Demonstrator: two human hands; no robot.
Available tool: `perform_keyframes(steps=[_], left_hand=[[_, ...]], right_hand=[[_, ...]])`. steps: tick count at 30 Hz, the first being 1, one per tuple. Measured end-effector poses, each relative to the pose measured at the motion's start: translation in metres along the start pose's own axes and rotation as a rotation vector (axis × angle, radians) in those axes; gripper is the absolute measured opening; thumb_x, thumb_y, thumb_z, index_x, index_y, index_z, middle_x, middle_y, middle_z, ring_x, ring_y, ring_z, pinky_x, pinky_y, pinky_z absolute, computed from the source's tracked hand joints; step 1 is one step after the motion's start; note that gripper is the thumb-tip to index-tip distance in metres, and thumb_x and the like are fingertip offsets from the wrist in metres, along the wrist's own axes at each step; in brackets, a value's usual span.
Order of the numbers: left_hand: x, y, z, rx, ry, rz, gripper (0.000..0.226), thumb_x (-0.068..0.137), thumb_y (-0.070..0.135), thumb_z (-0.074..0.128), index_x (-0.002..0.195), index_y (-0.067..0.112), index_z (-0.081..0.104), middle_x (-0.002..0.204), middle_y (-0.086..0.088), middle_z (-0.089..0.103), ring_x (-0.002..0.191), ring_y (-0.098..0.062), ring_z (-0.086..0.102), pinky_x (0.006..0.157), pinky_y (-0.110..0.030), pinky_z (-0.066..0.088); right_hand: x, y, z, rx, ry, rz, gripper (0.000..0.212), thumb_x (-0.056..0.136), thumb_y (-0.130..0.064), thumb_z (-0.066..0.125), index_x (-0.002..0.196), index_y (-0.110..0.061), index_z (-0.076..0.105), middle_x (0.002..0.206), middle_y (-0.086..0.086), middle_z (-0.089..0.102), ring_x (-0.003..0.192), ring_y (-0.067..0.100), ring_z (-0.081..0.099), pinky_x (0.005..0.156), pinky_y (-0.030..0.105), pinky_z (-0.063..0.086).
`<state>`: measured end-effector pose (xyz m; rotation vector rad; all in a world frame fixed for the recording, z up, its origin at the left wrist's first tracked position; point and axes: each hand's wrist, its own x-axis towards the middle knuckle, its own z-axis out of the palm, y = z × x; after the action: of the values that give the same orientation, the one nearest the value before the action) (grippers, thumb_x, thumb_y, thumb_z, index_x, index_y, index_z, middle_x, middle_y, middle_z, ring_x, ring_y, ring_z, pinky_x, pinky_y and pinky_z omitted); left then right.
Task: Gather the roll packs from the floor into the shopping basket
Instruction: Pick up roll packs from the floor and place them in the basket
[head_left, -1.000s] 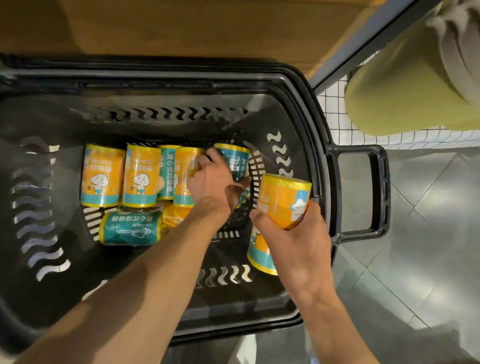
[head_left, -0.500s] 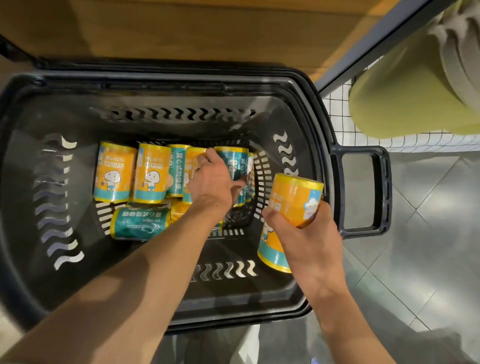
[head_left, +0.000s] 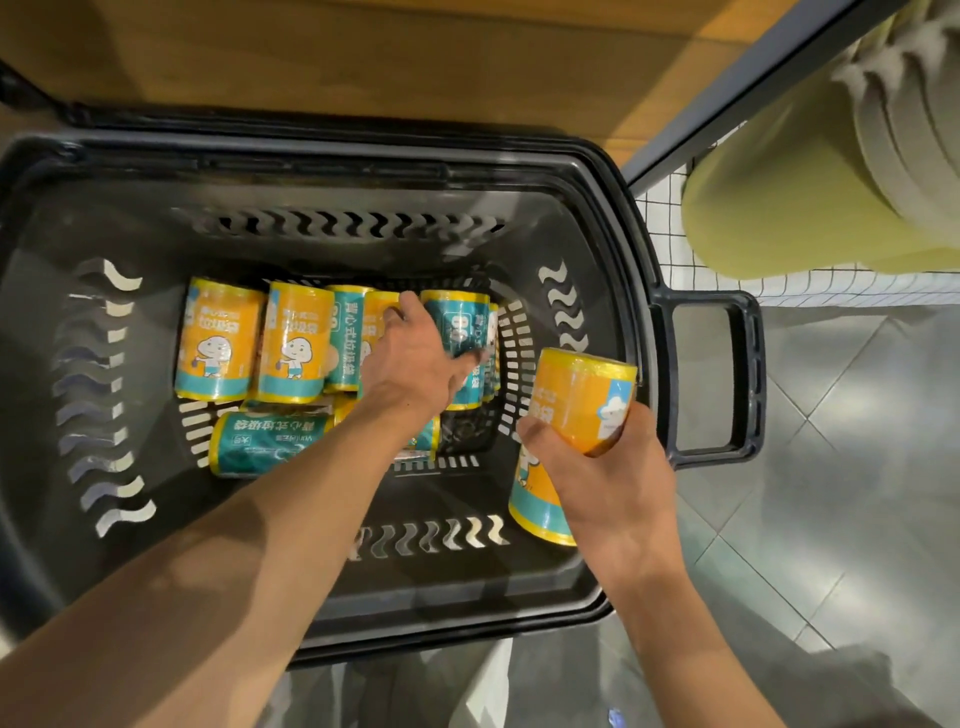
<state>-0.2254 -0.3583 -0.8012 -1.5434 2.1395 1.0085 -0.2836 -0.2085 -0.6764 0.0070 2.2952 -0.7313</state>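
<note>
1. Since 1 s ago the left hand has stayed low in the basket, at frame centre, among the packs; its fingers have loosened from a curl over a teal pack to a looser spread, thumb and fingertips still touching it. I cannot tell whether it still grips
2. The right hand, lower right, holds 2 packs as before: an orange pack on top and a second pack under the palm, fingers curled round them, over the basket's right side
3. A row of packs stands at centre left, 1 lying pack below it; none of these has moved
4. Judgement: the left pack looks placed, and the right pair goes in next
</note>
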Motion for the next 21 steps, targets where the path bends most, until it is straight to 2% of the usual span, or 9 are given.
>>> perform_keyframes(steps=[4, 7, 12, 14, 18, 21], left_hand=[[-0.008, -0.021, -0.029, 0.033, 0.000, 0.069, 0.074, 0.081, 0.068, 0.066, 0.122, 0.015, 0.034, 0.121, -0.014, 0.057, 0.105, -0.035, 0.063, 0.069, -0.039, 0.043], [-0.012, -0.049, -0.065, 0.124, -0.003, 0.101, 0.077, 0.084, 0.072, 0.059, 0.130, 0.015, 0.035, 0.126, -0.015, 0.058, 0.110, -0.038, 0.062, 0.075, -0.043, 0.047], [-0.019, -0.105, -0.132, 0.204, -0.026, 0.126, 0.068, 0.088, 0.067, 0.057, 0.129, 0.015, 0.041, 0.125, -0.013, 0.057, 0.112, -0.038, 0.060, 0.078, -0.044, 0.047], [-0.022, -0.126, -0.156, 0.249, -0.041, 0.139, 0.061, 0.089, 0.065, 0.056, 0.125, 0.017, 0.044, 0.125, -0.011, 0.057, 0.113, -0.036, 0.059, 0.085, -0.046, 0.051], [-0.035, -0.162, -0.194, 0.351, -0.098, 0.201, 0.050, 0.094, 0.056, 0.055, 0.129, 0.020, 0.045, 0.130, -0.006, 0.056, 0.118, -0.033, 0.058, 0.092, -0.045, 0.050], [-0.047, -0.179, -0.211, 0.408, -0.148, 0.275, 0.048, 0.098, 0.043, 0.055, 0.136, 0.017, 0.043, 0.133, -0.008, 0.051, 0.121, -0.034, 0.056, 0.096, -0.044, 0.049]], right_hand=[[-0.008, -0.011, 0.007, -0.030, -0.009, -0.016, 0.044, 0.070, -0.049, 0.085, 0.093, -0.037, 0.049, 0.106, -0.005, 0.063, 0.099, 0.016, 0.065, 0.088, 0.043, 0.058], [-0.019, -0.024, 0.019, -0.071, -0.031, -0.051, 0.044, 0.071, -0.048, 0.084, 0.098, -0.033, 0.054, 0.106, -0.003, 0.064, 0.100, 0.018, 0.064, 0.089, 0.044, 0.057], [-0.039, -0.043, 0.056, -0.163, -0.106, -0.128, 0.048, 0.067, -0.052, 0.082, 0.100, -0.031, 0.055, 0.102, -0.001, 0.065, 0.095, 0.020, 0.064, 0.084, 0.045, 0.056], [-0.043, -0.046, 0.075, -0.221, -0.170, -0.172, 0.055, 0.068, -0.051, 0.083, 0.110, -0.028, 0.055, 0.109, 0.000, 0.061, 0.100, 0.020, 0.060, 0.089, 0.044, 0.055], [-0.051, -0.052, 0.112, -0.429, -0.364, -0.276, 0.072, 0.079, -0.039, 0.082, 0.137, -0.023, 0.043, 0.127, -0.001, 0.045, 0.106, 0.013, 0.045, 0.092, 0.028, 0.039], [-0.052, -0.050, 0.146, -0.645, -0.459, -0.375, 0.074, 0.079, -0.037, 0.081, 0.140, -0.021, 0.041, 0.130, 0.001, 0.042, 0.115, 0.023, 0.053, 0.094, 0.033, 0.046]])
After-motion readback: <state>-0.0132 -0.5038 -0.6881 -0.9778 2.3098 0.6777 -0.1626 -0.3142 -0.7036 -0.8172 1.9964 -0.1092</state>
